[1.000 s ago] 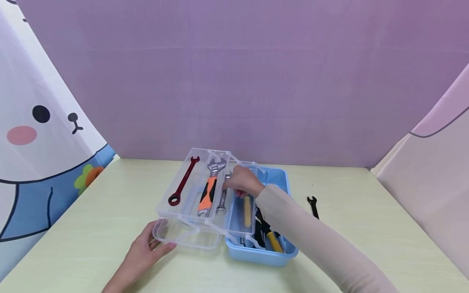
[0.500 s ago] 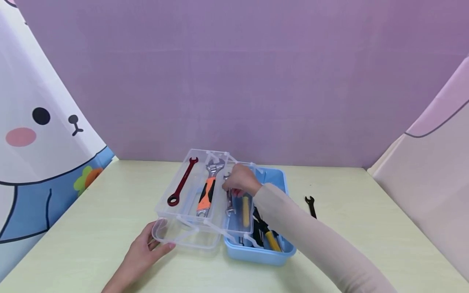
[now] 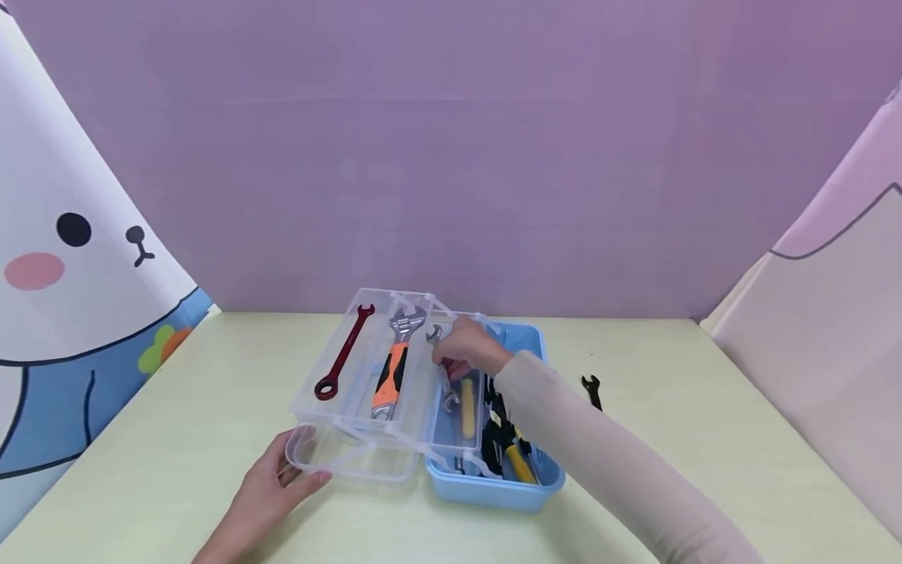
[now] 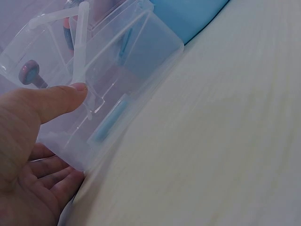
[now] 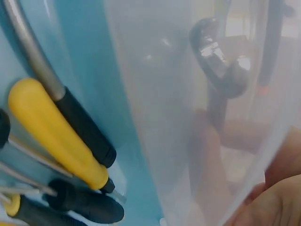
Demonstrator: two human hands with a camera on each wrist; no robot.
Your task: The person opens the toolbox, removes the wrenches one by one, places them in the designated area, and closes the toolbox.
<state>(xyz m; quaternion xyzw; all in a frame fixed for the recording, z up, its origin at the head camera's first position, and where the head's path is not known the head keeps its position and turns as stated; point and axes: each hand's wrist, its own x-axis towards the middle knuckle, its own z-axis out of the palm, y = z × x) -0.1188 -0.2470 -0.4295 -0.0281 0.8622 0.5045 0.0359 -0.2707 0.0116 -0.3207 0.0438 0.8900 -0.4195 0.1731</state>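
Observation:
My right hand (image 3: 468,345) pinches a silver double-ended wrench (image 3: 449,401) around its middle, over the clear tray section beside the blue toolbox (image 3: 493,493). Through cloudy plastic in the right wrist view, the wrench's end (image 5: 225,77) shows above my fingers. My left hand (image 3: 264,489) holds the near left corner of the clear plastic trays (image 3: 352,462), thumb on top and fingers below, as the left wrist view shows of that hand (image 4: 42,136). A dark red wrench (image 3: 345,352) and an orange-handled adjustable wrench (image 3: 391,372) lie in the upper tray.
Several tools lie in the blue box, among them a yellow-handled screwdriver (image 5: 59,134) and another yellow-and-black handled tool (image 3: 520,464). A black wrench (image 3: 593,391) rests on the table (image 3: 655,439) to the right, partly behind my right sleeve (image 3: 599,454). A purple cloth (image 3: 493,157) hangs behind.
The silver wrench in my right hand has shifted right, away from the orange-handled one, and tilted, its lower end swinging right. My left hand keeps its place at the tray corner.

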